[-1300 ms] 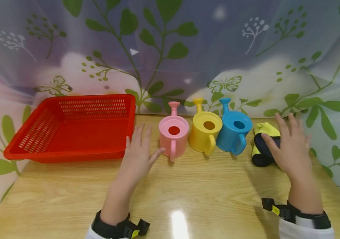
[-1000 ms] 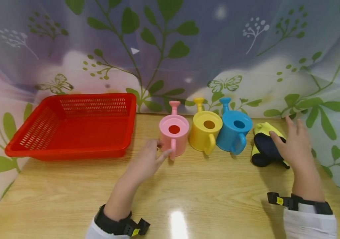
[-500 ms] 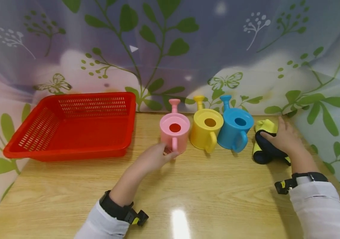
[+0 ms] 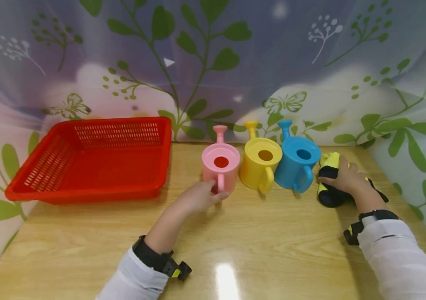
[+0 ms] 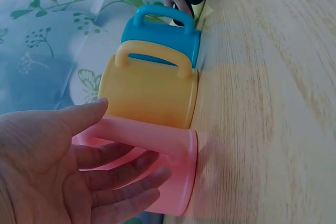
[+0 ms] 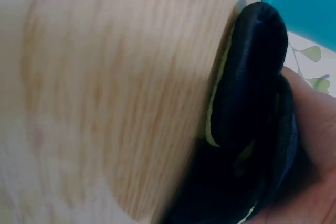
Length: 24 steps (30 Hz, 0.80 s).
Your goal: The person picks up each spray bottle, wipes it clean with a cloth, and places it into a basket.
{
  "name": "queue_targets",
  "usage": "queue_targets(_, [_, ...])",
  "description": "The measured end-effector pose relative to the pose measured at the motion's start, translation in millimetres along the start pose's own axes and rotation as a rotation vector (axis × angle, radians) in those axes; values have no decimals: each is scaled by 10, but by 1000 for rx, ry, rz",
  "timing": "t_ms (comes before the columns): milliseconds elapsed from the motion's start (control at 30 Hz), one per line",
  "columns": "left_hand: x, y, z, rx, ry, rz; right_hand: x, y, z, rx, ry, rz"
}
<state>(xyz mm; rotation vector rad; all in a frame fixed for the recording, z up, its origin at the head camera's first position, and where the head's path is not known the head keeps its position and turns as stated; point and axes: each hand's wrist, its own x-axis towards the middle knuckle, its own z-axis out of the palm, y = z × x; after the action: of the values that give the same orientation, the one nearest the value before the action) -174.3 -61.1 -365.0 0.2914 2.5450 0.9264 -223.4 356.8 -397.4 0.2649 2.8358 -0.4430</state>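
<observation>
In the head view my left hand [image 4: 199,199] is at the handle of the pink watering can [image 4: 221,156]. The left wrist view shows the thumb on one side of that handle and loosely extended fingers [image 5: 123,174] on the other. Beside it in a row stand a yellow watering can [image 4: 255,166] and a blue watering can [image 4: 292,166], both upright. At the right, my right hand [image 4: 349,183] grips a crumpled black and yellow-green glove [image 4: 329,197], thumb on its near left side. In the right wrist view the dark glove [image 6: 249,77] lies against the palm; the fingertips are hidden.
A red plastic basket [image 4: 111,166] with slotted walls stands at the left on the wooden table [image 4: 272,241]. Behind everything hangs a printed leaf-pattern curtain [image 4: 213,62], which continues along the right side.
My left hand has moved right, from beside the basket to the pink can's handle. The right hand has come down onto the glove and bunched it up. The watering cans stay put.
</observation>
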Motion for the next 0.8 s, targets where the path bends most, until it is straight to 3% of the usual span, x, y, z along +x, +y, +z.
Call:
queue_targets(300, [-8,32,-1,21,8,-12,19,-11,-2,-17,-41,33])
queue_targets(400, [-26,13,-35,8,8,-11,39,17,-15,-21,-21,23])
queue_targets(567, [-70,-66,-86,-93,25,-7,72,117,0,-38,57,-30])
queue_targets(800, [-93,-113,-159,-197,163,39,54,236,-51,-81,114,-108])
